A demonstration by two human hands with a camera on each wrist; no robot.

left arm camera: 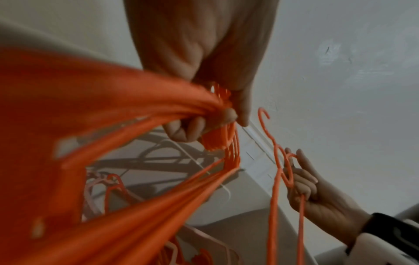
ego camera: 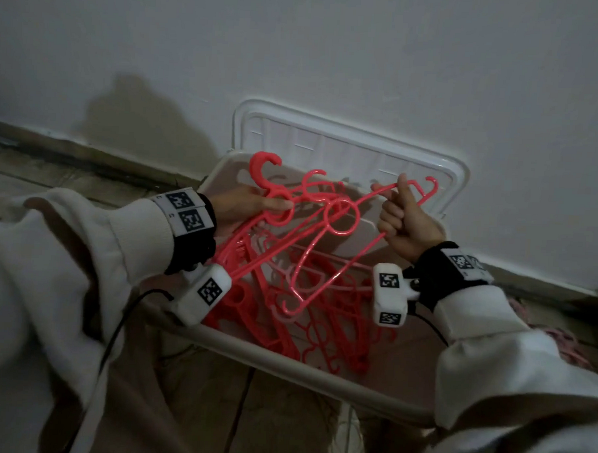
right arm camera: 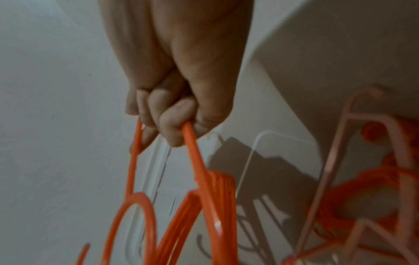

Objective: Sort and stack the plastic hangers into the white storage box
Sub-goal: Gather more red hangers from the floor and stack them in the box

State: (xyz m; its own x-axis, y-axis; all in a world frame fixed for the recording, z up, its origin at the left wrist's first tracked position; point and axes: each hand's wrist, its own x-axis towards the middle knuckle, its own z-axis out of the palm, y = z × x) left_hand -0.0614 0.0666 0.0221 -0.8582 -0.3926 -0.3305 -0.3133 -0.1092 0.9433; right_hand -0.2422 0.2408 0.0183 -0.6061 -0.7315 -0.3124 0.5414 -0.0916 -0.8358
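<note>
White plastic storage box point(ego camera: 318, 371), one, stood open on the floor against the wall; its lid point(ego camera: 355, 150), one, leaned upright between the box's far rim and the wall. Contents: a loose tangle of coral-red hangers point(ego camera: 321, 316) with a few paler pink hangers point(ego camera: 288, 277) among them, lying crossed over one another on the box floor; the number could not be counted.

Left hand point(ego camera: 243, 206), held above the box's left half, fingers and thumb clamped round the necks of a bunch of red hangers point(ego camera: 275, 198), hooks pointing up toward the lid, arms trailing down past the wrist. The left wrist view showed several necks pressed together in the grip; exact count unclear.

Right hand point(ego camera: 407, 220), raised over the box's right half, fingers curled tight round a single red hanger point(ego camera: 339, 211), gripping it at the shoulder bar near one end. Its ring-shaped neck lay between the two hands, just beside the bunch.

Hands, two, both in white sleeves with black wrist straps
</note>
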